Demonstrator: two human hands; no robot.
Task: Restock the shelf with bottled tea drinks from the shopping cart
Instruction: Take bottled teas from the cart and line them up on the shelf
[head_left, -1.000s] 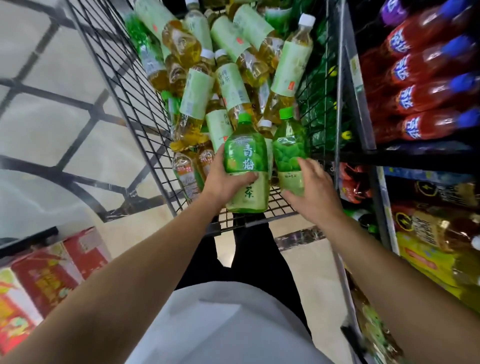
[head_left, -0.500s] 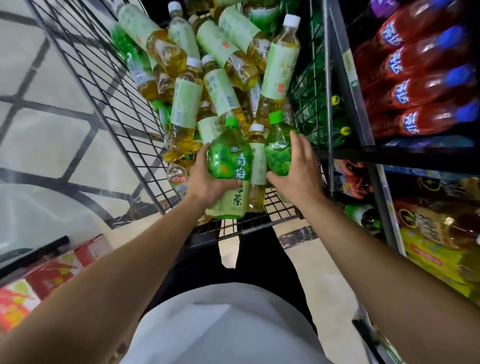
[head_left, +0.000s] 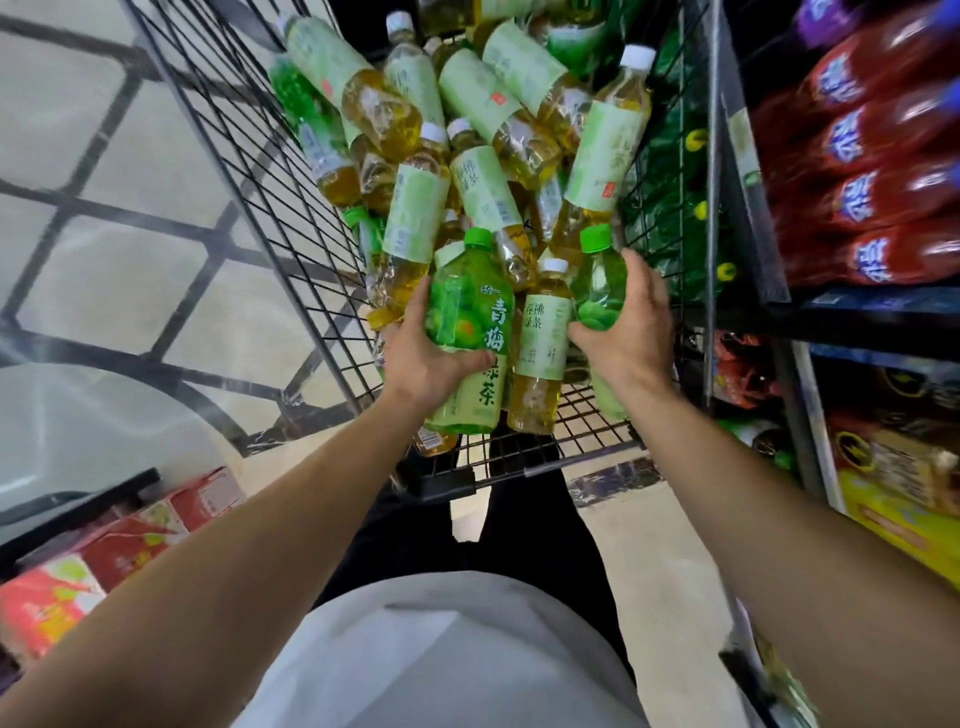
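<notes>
Shelving fills the frame's right edge while, at centre, my left hand (head_left: 423, 358) and right hand (head_left: 626, 332) each grasp a green-capped tea bottle (head_left: 470, 332) in the cart (head_left: 249, 171), ready to lift them rightward onto the shelf (head_left: 841, 306).

Place: a shop, in a drinks aisle.
Cart: a black wire shopping cart (head_left: 249, 171) is heaped with bottled tea (head_left: 415, 218), all of a few repeated kinds.
Shelf: a dark metal shelf (head_left: 852, 312) on the right carries rows of identical red bottles (head_left: 872, 202) lying with caps outward; a price tag (head_left: 740, 150) sits on its edge.
Lower shelf: packaged goods in yellow wrappers (head_left: 893, 509).
Left: red cartons (head_left: 130, 540) stacked low.
Floor: pale polished tiles with dark lines (head_left: 104, 249).
</notes>
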